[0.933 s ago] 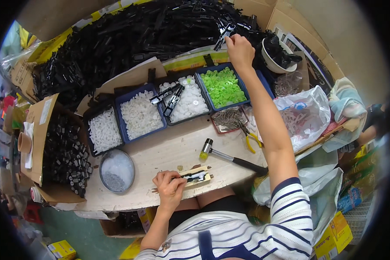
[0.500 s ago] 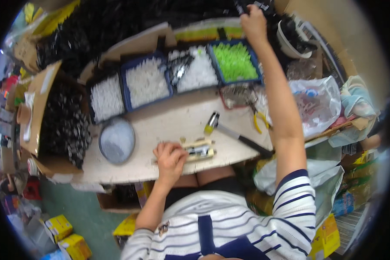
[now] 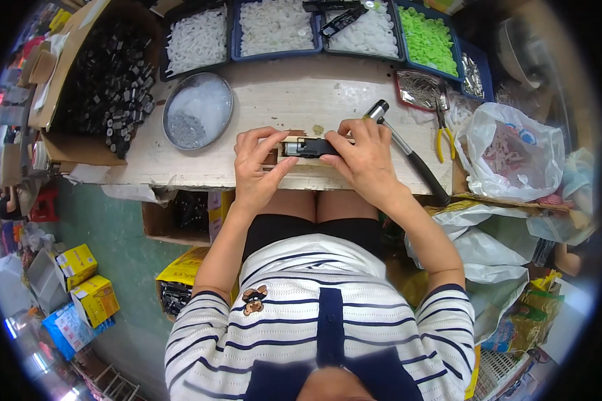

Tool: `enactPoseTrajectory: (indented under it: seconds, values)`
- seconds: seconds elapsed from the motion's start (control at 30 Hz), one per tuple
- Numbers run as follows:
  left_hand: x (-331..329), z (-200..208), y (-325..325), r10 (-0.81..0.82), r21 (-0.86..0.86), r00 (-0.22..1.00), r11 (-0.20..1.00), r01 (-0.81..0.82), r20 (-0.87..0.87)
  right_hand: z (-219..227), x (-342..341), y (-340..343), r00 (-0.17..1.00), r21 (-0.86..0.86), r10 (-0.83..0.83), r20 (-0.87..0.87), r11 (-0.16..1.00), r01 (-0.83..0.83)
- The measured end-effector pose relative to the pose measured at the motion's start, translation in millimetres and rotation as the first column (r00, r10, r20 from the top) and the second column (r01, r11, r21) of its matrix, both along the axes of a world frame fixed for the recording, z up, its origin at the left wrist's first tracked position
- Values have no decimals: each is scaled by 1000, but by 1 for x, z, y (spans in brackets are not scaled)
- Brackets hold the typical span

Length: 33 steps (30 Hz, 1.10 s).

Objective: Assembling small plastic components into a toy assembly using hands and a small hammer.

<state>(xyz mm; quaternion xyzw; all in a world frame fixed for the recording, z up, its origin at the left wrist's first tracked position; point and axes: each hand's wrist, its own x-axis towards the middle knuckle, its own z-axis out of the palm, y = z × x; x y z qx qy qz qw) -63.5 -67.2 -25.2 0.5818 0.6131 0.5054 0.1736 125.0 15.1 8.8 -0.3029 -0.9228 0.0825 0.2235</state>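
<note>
A black plastic casing with a silvery metal piece (image 3: 308,148) lies lengthwise in a pale wooden jig (image 3: 308,162) at the table's front edge. My right hand (image 3: 369,159) pinches the casing's right end between thumb and fingers. At the other end my left hand (image 3: 253,167) has its thumb and forefinger on either side of the jig, their tips at its edges. Right of my right hand rests a hammer (image 3: 408,144) with a metal head and black grip.
Trays of white pieces (image 3: 196,41) and green pieces (image 3: 427,40) line the back. A round metal dish (image 3: 197,110) stands left, beside a carton of black parts (image 3: 107,93). To the right are yellow-handled pliers (image 3: 443,137), a red tray of metal pins (image 3: 420,90) and a plastic bag (image 3: 515,154).
My right hand has come back from the far heap of black parts to the jig, where a black casing now lies. My left hand's thumb and forefinger have spread. The view has tilted down.
</note>
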Motion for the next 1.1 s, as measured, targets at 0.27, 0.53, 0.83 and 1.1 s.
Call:
enactPoseTrajectory:
  seconds: [0.27,0.53,0.83,1.1]
  values:
    - [-2,-4,5,-22,12,998,1000,23,-56,-11,-18,-3,999,-4,15,45,1000,-15]
    - [-12,11,15,-200,-65,946,980,190,-255,-7,6,7,997,-92,-45,-70,995,39]
    - [-7,16,17,-306,-104,689,942,319,-657,-30,81,24,903,103,-404,147,914,392]
    - [-5,27,19,-381,-193,550,909,369,-743,12,70,-3,964,-183,-240,-113,959,217]
